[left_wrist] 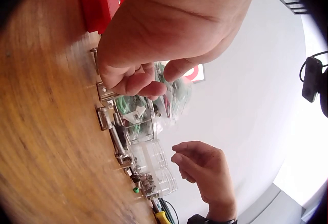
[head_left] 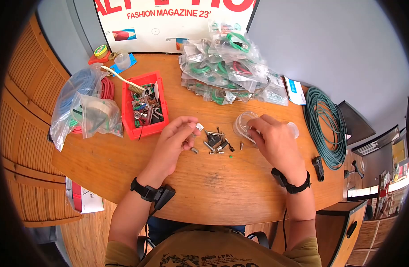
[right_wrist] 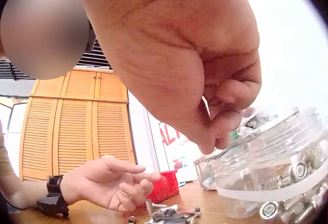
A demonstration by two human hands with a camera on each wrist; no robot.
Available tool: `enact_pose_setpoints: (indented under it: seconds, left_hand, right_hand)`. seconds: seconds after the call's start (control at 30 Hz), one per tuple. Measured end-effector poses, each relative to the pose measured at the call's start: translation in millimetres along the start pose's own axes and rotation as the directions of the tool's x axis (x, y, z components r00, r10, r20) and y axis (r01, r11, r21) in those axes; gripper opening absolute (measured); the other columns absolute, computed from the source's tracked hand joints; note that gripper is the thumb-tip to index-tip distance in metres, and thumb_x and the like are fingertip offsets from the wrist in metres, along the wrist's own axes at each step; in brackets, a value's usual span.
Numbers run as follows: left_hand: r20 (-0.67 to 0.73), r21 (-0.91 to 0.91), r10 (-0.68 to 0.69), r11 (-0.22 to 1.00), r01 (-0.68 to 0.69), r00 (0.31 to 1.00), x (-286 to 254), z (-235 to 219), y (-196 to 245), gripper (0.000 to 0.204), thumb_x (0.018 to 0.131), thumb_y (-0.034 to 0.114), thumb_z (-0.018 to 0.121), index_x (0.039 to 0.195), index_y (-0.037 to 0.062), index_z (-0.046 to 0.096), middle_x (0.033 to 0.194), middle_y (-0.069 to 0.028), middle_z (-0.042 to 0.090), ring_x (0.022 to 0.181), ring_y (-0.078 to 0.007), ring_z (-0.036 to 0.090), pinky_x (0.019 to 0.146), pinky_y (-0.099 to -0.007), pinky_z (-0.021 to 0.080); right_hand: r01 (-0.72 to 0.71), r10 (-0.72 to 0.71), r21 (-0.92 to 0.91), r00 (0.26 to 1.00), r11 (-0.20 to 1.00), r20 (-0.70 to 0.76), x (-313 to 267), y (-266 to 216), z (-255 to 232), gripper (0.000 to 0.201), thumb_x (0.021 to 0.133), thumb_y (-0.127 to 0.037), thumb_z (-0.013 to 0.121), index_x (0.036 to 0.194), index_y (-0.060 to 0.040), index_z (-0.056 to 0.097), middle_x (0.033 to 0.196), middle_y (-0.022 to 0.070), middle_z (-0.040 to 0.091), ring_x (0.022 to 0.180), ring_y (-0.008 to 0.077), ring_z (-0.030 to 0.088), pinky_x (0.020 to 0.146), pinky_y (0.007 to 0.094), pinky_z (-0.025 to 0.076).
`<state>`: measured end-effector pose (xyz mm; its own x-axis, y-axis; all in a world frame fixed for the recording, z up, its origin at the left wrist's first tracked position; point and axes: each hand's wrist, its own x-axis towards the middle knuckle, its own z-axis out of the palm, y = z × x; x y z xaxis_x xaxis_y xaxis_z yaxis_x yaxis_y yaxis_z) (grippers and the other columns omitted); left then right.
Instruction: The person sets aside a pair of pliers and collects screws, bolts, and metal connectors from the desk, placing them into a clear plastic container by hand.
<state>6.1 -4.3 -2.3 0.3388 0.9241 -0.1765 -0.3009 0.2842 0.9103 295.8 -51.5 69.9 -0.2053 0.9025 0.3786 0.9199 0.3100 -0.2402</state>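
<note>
Left hand (head_left: 175, 138) hovers just left of the hardware pile (head_left: 215, 143) on the wooden table (head_left: 204, 187), its thumb and fingertips pinching a small silver fitting (head_left: 198, 127). Right hand (head_left: 275, 142), just right of the pile, curls its fingers onto a clear plastic container (head_left: 244, 123). Left of the pile sits a red bin (head_left: 144, 107); beyond it, bagged cables (head_left: 224, 66).

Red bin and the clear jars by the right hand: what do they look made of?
Red bin: likely moulded plastic, matte, uniform colour with thick walls. Clear jars: probably glossy transparent plastic; the hardware inside shows through. The small parts on the table look like metal, silvery with glints.
</note>
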Motion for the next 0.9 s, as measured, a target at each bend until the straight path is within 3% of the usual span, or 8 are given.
enact_pose_setpoints:
  seconds: [0.07, 0.2, 0.27, 0.37, 0.5, 0.6, 0.67, 0.9]
  left_hand:
    - [-0.002, -0.006, 0.003, 1.000, -0.003, 1.000, 0.0, -0.5, -1.1, 0.031, 0.117, 0.025, 0.065, 0.141, 0.0052, 0.069, 0.110, -0.0043, 0.072, 0.082, -0.0059, 0.057, 0.075, -0.0229, 0.046]
    - [0.005, 0.008, 0.004, 1.000, -0.004, 1.000, 0.5, -0.9, -0.6, 0.030, 0.117, 0.025, 0.065, 0.140, 0.0056, 0.069, 0.110, -0.0046, 0.073, 0.083, -0.0058, 0.057, 0.075, -0.0229, 0.045]
    - [0.003, 0.011, 0.002, 1.000, -0.002, 1.000, 0.1, 0.3, 0.3, 0.030, 0.117, 0.025, 0.065, 0.140, 0.0058, 0.069, 0.110, -0.0047, 0.073, 0.083, -0.0057, 0.057, 0.075, -0.0228, 0.045]
    - [-0.011, 0.006, -0.006, 1.000, 0.006, 1.000, -0.9, 1.3, 1.7, 0.030, 0.117, 0.024, 0.065, 0.140, 0.0057, 0.069, 0.110, -0.0047, 0.073, 0.083, -0.0057, 0.057, 0.075, -0.0228, 0.046]
    - [0.003, -0.002, 0.002, 1.000, -0.002, 1.000, 0.1, -0.4, 0.5, 0.030, 0.117, 0.025, 0.066, 0.140, 0.0058, 0.069, 0.111, -0.0046, 0.073, 0.083, -0.0057, 0.057, 0.075, -0.0231, 0.046]
    - [0.006, -0.001, -0.002, 1.000, 0.002, 1.000, -0.3, -0.6, 0.9, 0.030, 0.117, 0.025, 0.065, 0.140, 0.0057, 0.068, 0.111, -0.0045, 0.073, 0.083, -0.0058, 0.057, 0.076, -0.0232, 0.046]
    - [0.004, 0.000, -0.005, 1.000, 0.005, 1.000, -0.8, -0.2, 1.8, 0.030, 0.117, 0.025, 0.065, 0.140, 0.0057, 0.068, 0.111, -0.0044, 0.072, 0.084, -0.0059, 0.057, 0.076, -0.0232, 0.047]
    - [0.012, -0.004, 0.001, 1.000, -0.001, 1.000, -1.2, -0.4, 2.0, 0.030, 0.117, 0.025, 0.066, 0.140, 0.0057, 0.067, 0.110, -0.0039, 0.072, 0.085, -0.0059, 0.057, 0.077, -0.0231, 0.047]
  right_hand:
    - [0.173, -0.177, 0.045, 0.975, 0.984, 0.135, -5.0, 2.2, 0.1, 0.004, 0.095, -0.005, 0.076, 0.099, -0.0051, 0.077, 0.094, 0.0144, 0.076, 0.083, 0.0391, 0.078, 0.070, 0.0482, 0.063]
    - [0.233, -0.182, -0.136, 0.933, 0.963, 0.311, -18.5, 0.3, 23.2, 0.004, 0.093, -0.003, 0.073, 0.094, -0.0038, 0.077, 0.093, 0.0162, 0.077, 0.083, 0.0367, 0.082, 0.069, 0.0447, 0.066]
    - [0.168, -0.084, -0.179, 0.912, 0.969, 0.402, -21.9, -3.0, 33.9, 0.002, 0.095, -0.002, 0.074, 0.096, -0.0014, 0.075, 0.094, 0.0180, 0.076, 0.086, 0.0382, 0.079, 0.076, 0.0483, 0.065]
    - [0.241, -0.170, -0.163, 0.917, 0.957, 0.361, -21.1, -5.7, 35.3, 0.007, 0.093, -0.001, 0.070, 0.090, -0.0036, 0.076, 0.094, 0.0187, 0.078, 0.083, 0.0362, 0.084, 0.066, 0.0435, 0.068]
    - [0.246, -0.168, -0.171, 0.911, 0.954, 0.376, -19.6, -10.3, 30.9, 0.007, 0.094, 0.000, 0.070, 0.093, -0.0031, 0.076, 0.095, 0.0201, 0.077, 0.083, 0.0360, 0.084, 0.067, 0.0429, 0.068]
    - [0.200, -0.130, -0.134, 0.903, 0.970, 0.410, -19.9, -9.5, 26.8, 0.009, 0.093, 0.002, 0.071, 0.100, -0.0020, 0.074, 0.095, 0.0189, 0.074, 0.087, 0.0401, 0.079, 0.075, 0.0488, 0.065]
    - [0.168, -0.162, 0.014, 0.920, 0.986, 0.356, -15.7, -8.9, 17.7, 0.011, 0.092, 0.002, 0.074, 0.102, -0.0027, 0.074, 0.098, 0.0180, 0.075, 0.086, 0.0384, 0.079, 0.074, 0.0496, 0.063]
    - [0.010, -0.010, 0.018, 1.000, 1.000, -0.014, -1.2, -2.8, 5.8, 0.013, 0.093, -0.005, 0.078, 0.106, -0.0055, 0.075, 0.100, 0.0137, 0.075, 0.085, 0.0413, 0.077, 0.071, 0.0506, 0.063]
